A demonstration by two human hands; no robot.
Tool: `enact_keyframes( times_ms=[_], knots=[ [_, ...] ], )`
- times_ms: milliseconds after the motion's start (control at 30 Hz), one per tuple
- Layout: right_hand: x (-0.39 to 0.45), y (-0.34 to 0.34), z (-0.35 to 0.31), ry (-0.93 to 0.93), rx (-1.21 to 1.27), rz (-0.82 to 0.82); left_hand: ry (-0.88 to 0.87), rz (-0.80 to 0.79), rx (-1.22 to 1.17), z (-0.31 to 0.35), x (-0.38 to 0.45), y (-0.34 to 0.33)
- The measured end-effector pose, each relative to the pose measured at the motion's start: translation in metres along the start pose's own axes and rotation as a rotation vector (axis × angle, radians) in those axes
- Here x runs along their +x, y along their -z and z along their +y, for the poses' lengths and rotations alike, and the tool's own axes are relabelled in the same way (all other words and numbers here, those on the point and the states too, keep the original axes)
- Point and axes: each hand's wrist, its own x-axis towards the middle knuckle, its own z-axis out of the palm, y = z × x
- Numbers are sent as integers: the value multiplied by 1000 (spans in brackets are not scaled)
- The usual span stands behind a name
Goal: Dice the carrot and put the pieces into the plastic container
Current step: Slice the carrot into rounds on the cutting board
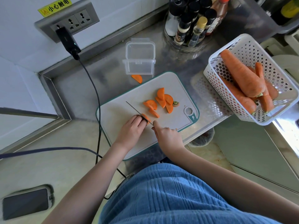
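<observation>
Item counts, cutting station

One cutting board [176,88], one plastic container [139,62], one basket [242,46], one knife [134,109] showing; two hands [131,130] working.

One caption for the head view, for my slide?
Left hand steadies an orange carrot piece while right hand slices with a thin knife.

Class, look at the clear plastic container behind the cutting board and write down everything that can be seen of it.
The plastic container is a small box of clear, colourless plastic with rounded corners. It stands upright and open on the steel counter, just beyond the far edge of the cutting board. Its lid, with snap flaps, appears tucked under or behind it. No carrot is inside. One half-round carrot slice lies by its near wall; contact cannot be told.
</observation>
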Motion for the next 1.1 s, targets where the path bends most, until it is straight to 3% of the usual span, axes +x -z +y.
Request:
enact_keyframes(
  times_ms=[767, 1100],
  knots=[
    [23, 14, -11, -6, 75, -89, 8, 34, -22, -4, 0, 0],
    [14, 21, 18, -51, 147, 14, 92, -15, 41, 1, 0, 2]
  ],
)
